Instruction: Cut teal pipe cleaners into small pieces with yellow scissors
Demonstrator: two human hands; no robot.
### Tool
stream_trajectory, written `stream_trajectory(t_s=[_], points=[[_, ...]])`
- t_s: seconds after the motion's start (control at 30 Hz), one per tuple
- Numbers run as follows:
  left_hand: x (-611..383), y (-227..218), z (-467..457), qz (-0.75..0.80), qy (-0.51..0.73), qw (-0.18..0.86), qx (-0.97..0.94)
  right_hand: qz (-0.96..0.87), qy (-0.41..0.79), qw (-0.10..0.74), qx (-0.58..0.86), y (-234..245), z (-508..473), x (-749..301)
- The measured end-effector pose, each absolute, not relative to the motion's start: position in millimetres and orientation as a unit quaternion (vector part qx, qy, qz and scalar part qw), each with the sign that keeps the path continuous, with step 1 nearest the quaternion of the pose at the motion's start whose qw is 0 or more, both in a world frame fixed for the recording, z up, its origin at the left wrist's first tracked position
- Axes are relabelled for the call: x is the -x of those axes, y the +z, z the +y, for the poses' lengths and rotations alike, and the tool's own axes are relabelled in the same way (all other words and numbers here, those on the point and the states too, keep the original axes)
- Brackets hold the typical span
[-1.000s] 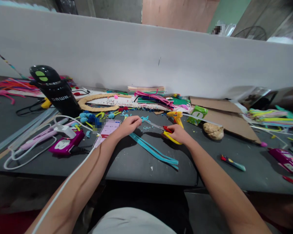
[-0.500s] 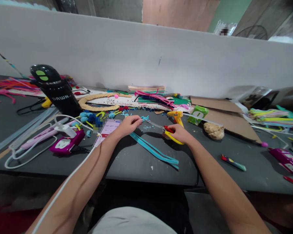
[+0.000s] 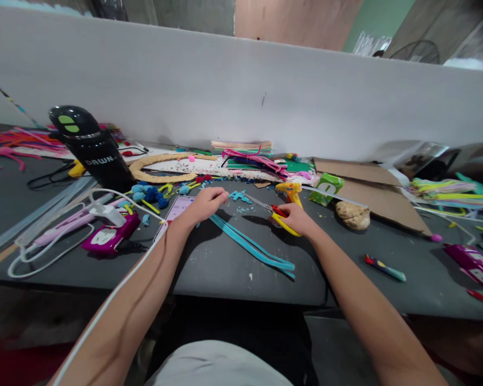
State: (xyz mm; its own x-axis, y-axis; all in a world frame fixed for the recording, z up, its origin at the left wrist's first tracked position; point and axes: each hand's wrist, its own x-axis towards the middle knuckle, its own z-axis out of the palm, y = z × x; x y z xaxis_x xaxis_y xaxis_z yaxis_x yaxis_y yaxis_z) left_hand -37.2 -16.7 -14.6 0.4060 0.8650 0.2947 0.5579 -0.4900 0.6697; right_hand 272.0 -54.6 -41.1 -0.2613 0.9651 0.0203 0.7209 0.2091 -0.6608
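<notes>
My right hand [image 3: 292,217] is wrapped round the handles of a pair of scissors [image 3: 279,215] with red and yellow grips. Their blades point left, with the tips near a small pile of short light-blue pipe cleaner pieces [image 3: 239,196]. My left hand [image 3: 209,205] is closed in a pinch just left of that pile; whatever lies between its fingertips is too small or hidden to make out. Long light-blue pipe cleaners [image 3: 257,249] stretch over the grey table from beside my left hand toward the front right. Tiny blue scraps are scattered below the pile.
Left of my arm are a phone [image 3: 176,208], a purple power block [image 3: 111,236] with white cable, and a black bottle [image 3: 94,150]. To the right are a yellow glue gun [image 3: 292,193], a green packet [image 3: 326,188], a stone-like lump [image 3: 352,215], cardboard [image 3: 380,201] and a cutter [image 3: 385,268].
My left hand has drawn back slightly to the left, away from the blue pieces, which now lie uncovered on the table. The right hand and scissors have barely shifted.
</notes>
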Motion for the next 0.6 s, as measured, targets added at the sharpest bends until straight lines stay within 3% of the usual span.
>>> stream_trajectory(t_s=[0.33,0.5,0.6], points=[[55,-14,-9,0.646,0.14,0.12,-0.741,-0.755,0.27,0.218,0.557,-43,-55,-273],[59,-9,-6,0.665,0.289,0.081,-0.684,-0.751,0.264,0.216,0.565,-39,-57,-271],[59,-4,-2,0.605,0.42,0.127,-0.665,-0.754,0.259,0.217,0.563,-40,-56,-271]])
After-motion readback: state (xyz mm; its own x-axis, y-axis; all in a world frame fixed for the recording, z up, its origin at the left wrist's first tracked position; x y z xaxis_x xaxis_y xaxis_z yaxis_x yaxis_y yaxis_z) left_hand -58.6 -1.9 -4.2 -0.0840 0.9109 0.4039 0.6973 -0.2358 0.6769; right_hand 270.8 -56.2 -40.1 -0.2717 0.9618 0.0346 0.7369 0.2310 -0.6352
